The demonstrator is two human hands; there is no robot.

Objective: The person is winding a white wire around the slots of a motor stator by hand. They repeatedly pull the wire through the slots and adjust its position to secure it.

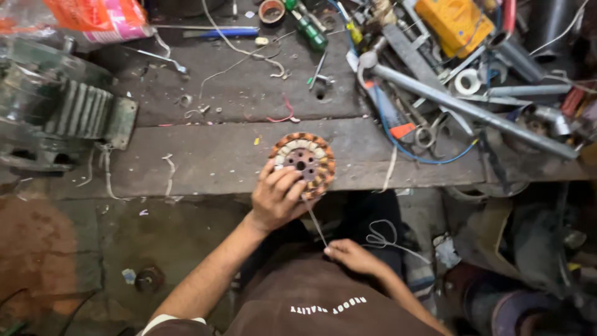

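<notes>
A round fan stator (pixel 304 163) with copper windings lies at the front edge of the dark wooden workbench (pixel 211 155). My left hand (pixel 277 198) rests on its near left side, fingers spread over the windings, holding it down. A thin white string (pixel 314 221) runs taut from the stator down to my right hand (pixel 349 256), which pinches it close to my body. The string's loose end loops (pixel 382 238) to the right of that hand.
A grey finned motor housing (pixel 59 112) sits at the left of the bench. Tools crowd the back right: a long metal pipe (pixel 472 112), a green screwdriver (pixel 308 26), tape rolls, blue wire, a yellow box (pixel 454 22). Floor clutter lies at right.
</notes>
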